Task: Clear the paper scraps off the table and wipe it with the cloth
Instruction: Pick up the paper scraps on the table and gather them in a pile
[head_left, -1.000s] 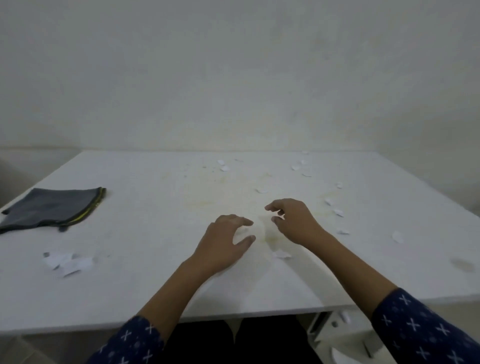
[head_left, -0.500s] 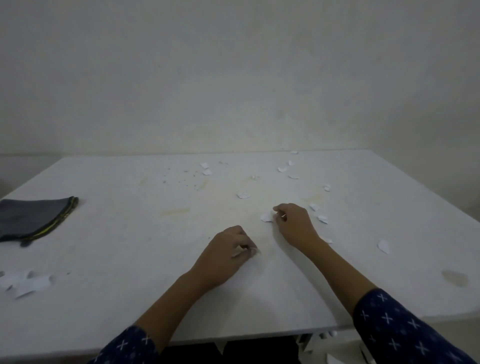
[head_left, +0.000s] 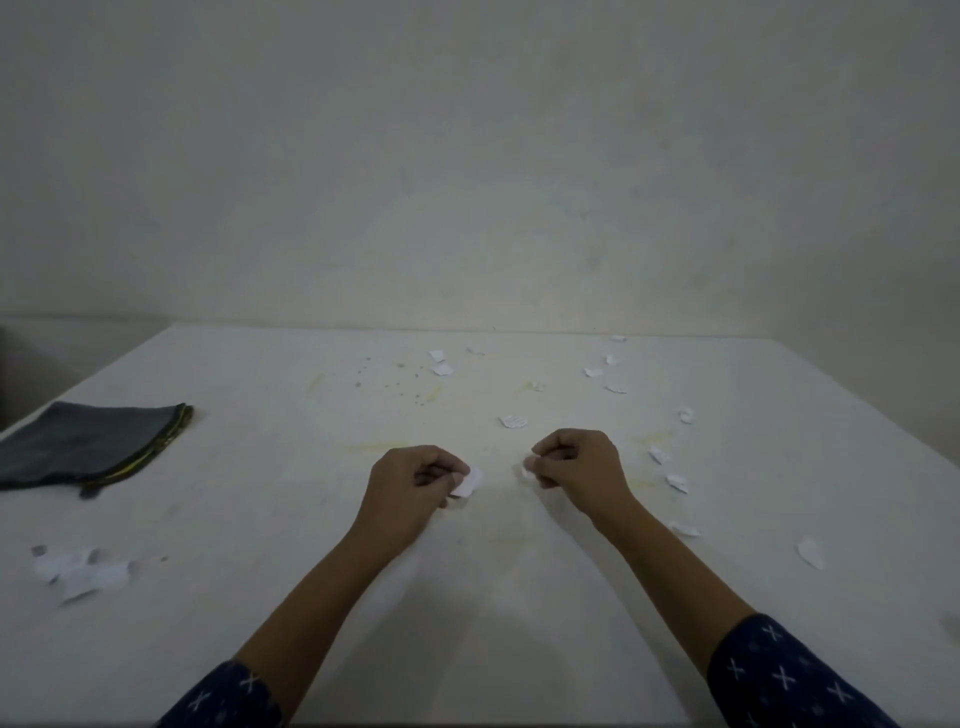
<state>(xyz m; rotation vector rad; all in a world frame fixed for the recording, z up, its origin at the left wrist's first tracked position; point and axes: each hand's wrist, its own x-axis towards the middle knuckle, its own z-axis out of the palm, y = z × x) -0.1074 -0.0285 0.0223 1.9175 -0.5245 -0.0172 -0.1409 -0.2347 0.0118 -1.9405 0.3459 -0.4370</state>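
left hand (head_left: 415, 483) pinches a small white paper scrap (head_left: 467, 482), right hand (head_left: 576, 462) pinches a second white scrap (head_left: 527, 470), centre of the white worktop (head_left: 260, 519), and most loose scraps (head_left: 676, 480) lie toward the right edge, nearer the right hand

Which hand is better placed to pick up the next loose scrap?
Probably the right hand: loose scraps lie just beside its wrist, and a striped scrap just beyond its knuckles. The left hand has none that close. Both already pinch a scrap.

- The table (head_left: 260, 519) is white with faint yellowish stains.
- The paper scraps (head_left: 78, 569) are white.
- The cloth (head_left: 88, 441) is dark grey with a yellow-edged hem.
- The sleeves (head_left: 779, 675) are navy with white crosses.
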